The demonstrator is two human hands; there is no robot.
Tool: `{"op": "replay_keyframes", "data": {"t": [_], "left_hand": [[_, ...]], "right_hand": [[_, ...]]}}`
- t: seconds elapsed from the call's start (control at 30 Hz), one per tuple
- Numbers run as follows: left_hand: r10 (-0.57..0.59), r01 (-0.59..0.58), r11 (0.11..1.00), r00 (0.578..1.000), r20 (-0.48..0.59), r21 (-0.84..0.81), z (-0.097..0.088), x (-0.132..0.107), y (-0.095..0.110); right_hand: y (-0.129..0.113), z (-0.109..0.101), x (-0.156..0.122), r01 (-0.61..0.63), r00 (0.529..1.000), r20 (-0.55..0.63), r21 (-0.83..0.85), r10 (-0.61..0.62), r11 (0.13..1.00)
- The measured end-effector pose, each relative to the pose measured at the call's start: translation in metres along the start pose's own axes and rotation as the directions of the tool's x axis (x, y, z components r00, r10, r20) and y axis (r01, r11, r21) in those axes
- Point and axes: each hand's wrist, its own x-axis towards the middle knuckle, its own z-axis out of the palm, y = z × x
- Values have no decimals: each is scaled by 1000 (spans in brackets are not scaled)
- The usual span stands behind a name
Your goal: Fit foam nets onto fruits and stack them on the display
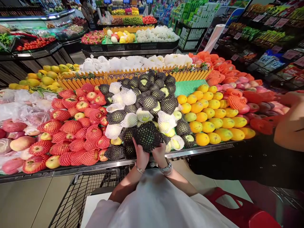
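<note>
Both my hands hold one fruit wrapped in black foam netting (147, 135) just above the front edge of a produce stand. My left hand (140, 155) grips its lower left side with the fingers curled round it. My right hand (159, 154), with a watch on the wrist, grips its lower right side. Behind the fruit lies a pile of similar fruits in black and white netting (147, 101).
Apples in red netting (78, 133) lie to the left, yellow-orange fruit (211, 117) to the right. A shopping cart (78, 196) stands below left against the stand's metal edge (204, 150). Another person's arm (291, 126) reaches in from the right. A red basket (239, 212) sits at the lower right.
</note>
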Motion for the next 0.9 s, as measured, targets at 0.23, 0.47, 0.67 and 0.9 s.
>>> {"op": "replay_keyframes", "data": {"t": [0.23,0.47,0.67,0.9], "left_hand": [[-84,83,994,996,-6,-73,4,6,-7],[138,-158,967,984,109,201,-8,21,10],[134,-529,668,777,615,523,10,9,-1],[44,-566,663,682,730,490,23,-2,-16]], "right_hand": [[9,9,-11,-74,992,-87,207,94,975],[-7,-50,28,84,988,-146,214,-53,973],[-29,-71,34,5,967,254,-90,19,996],[0,-91,36,-109,992,54,-61,113,992]]}}
